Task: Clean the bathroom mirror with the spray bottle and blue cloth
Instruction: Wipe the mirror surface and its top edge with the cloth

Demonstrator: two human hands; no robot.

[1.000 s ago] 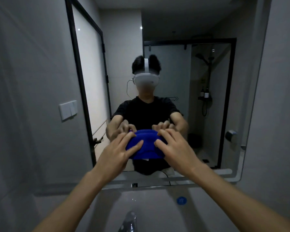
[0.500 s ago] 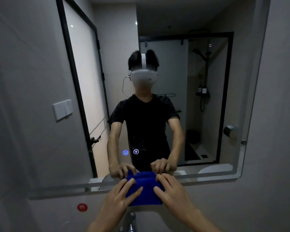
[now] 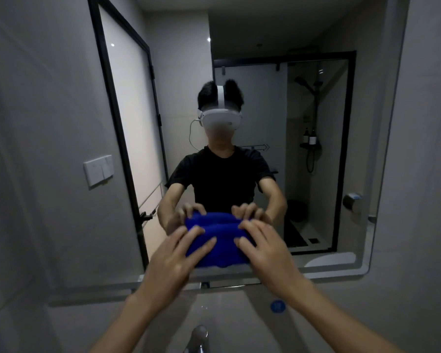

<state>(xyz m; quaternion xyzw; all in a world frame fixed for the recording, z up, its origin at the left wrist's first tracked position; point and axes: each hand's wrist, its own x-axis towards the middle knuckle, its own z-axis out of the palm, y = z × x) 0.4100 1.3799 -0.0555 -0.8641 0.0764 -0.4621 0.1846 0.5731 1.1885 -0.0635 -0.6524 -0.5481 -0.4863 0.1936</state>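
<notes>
A folded blue cloth (image 3: 220, 247) lies flat against the lower part of the bathroom mirror (image 3: 278, 98). My left hand (image 3: 175, 261) presses on its left half with straight, spread fingers. My right hand (image 3: 264, 252) presses on its right half the same way. The mirror shows my reflection with both hands meeting the cloth. No spray bottle is in view.
A chrome tap (image 3: 197, 338) rises at the bottom centre, under the mirror's lower edge. A round blue sticker (image 3: 278, 306) sits on the wall below the mirror. A white wall switch (image 3: 98, 170) and a black-framed door show in the reflection at left.
Both hands and the cloth went down to the mirror's bottom edge half a second ago and have since slid back up the glass. The camera tilted with them.
</notes>
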